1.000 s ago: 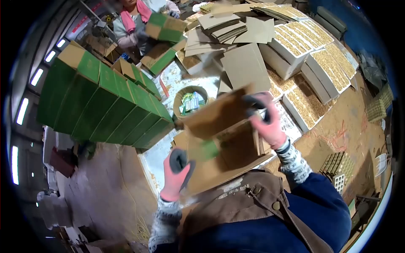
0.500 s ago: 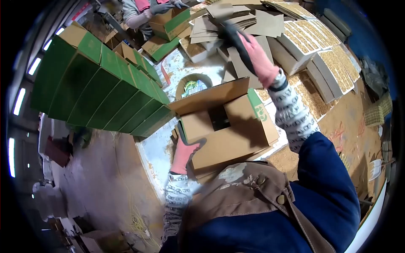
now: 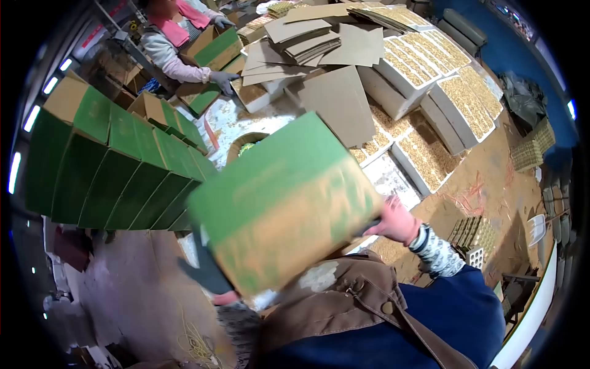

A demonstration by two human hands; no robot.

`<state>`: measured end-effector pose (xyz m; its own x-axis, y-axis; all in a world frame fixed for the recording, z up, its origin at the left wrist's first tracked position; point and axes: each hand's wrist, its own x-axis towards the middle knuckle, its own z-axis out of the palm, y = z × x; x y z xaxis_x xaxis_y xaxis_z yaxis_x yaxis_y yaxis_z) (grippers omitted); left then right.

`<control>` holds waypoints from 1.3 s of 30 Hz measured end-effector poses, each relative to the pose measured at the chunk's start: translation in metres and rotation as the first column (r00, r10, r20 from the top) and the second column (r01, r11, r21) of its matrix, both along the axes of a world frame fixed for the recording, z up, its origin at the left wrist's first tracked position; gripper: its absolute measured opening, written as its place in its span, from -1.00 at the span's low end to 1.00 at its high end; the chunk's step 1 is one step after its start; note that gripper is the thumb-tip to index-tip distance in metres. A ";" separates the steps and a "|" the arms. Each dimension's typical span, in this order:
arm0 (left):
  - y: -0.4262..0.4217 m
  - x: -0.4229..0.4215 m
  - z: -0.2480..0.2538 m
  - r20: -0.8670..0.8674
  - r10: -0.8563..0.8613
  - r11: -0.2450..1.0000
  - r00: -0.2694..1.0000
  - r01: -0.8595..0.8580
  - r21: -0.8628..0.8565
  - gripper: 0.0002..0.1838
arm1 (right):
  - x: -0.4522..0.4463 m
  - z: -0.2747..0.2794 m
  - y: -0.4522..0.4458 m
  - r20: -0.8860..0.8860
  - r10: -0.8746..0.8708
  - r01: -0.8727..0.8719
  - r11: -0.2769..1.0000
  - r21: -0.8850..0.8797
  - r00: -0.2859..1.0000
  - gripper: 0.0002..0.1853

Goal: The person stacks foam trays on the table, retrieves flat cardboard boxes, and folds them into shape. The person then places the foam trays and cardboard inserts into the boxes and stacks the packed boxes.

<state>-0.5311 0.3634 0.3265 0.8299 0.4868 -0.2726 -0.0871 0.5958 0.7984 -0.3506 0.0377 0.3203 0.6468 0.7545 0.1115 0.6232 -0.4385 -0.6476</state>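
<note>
A green and brown cardboard box (image 3: 289, 203), slightly blurred, is held tilted in front of my body with a closed printed side facing me. My left hand (image 3: 212, 270), in a dark-palmed glove, grips its lower left edge. At the right end, my right hand (image 3: 398, 221), in a pink-backed glove, clasps the corner, with its fingertips partly hidden. Behind the box, the rim of a round container (image 3: 236, 147) with small packets shows in part.
Several green boxes (image 3: 123, 160) stand in a row on the left. Cardboard sheets (image 3: 353, 46) lie piled at the back, beside white foam trays (image 3: 424, 166) filled with yellowish bits. Across the table, a person's gloved hand (image 3: 224, 81) rests near another green box (image 3: 212, 52).
The box has turned over from its flaps-up pose and come up off the table. My right hand has come down from the cardboard sheets onto the box. My view has shifted.
</note>
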 end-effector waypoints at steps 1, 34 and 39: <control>0.020 -0.003 -0.008 -0.129 -0.042 0.990 0.991 0.058 0.126 -0.37 | 0.002 -0.033 -0.004 0.146 0.075 -0.088 0.992 0.088 0.986 -0.25; 0.010 0.023 -0.054 -0.311 -0.043 0.770 0.950 0.229 0.595 -0.53 | 0.152 -0.233 0.045 -0.827 -0.529 0.977 0.016 0.212 0.188 0.14; 0.012 0.018 -0.048 -0.234 -0.046 0.882 0.971 0.150 0.448 -0.52 | 0.164 -0.190 0.016 -0.821 -0.445 0.895 -0.087 0.437 0.358 -0.09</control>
<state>-0.5132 0.3758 0.2786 0.8284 0.5187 -0.2115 0.1526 0.1542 0.9762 -0.1866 0.0532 0.1299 0.8773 -0.4524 -0.1604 0.0024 0.3384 -0.9410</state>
